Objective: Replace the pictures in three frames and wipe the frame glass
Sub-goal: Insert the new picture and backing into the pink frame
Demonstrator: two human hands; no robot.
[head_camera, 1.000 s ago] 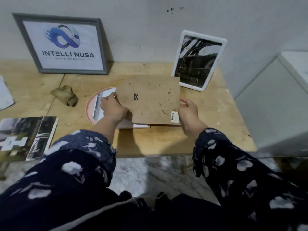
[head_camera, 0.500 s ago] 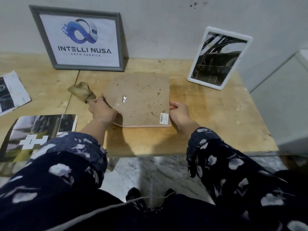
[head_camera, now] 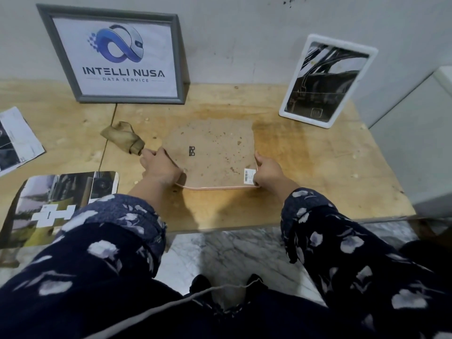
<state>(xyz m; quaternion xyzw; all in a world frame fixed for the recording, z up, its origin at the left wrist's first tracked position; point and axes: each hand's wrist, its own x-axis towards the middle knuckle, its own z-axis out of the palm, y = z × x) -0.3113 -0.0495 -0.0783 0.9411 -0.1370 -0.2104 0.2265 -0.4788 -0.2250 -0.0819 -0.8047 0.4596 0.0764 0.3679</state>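
Both hands grip the pink frame (head_camera: 220, 187), which lies face down mid-bench: our left hand (head_camera: 160, 167) curls over its left edge, our right hand (head_camera: 267, 173) pinches the right edge by the barcode sticker (head_camera: 249, 176). We hold it from both sides, we judge, to seat the brown backing board (head_camera: 210, 152) squarely. Face down keeps the glass out of harm while the back closes. Just left of the left hand lies the cloth (head_camera: 123, 137), handy for wiping. Against the wall lean the grey frame (head_camera: 117, 55) and white frame (head_camera: 327, 81), out of our way. Loose pictures (head_camera: 56, 204) lie at far left on the bench (head_camera: 318, 172).
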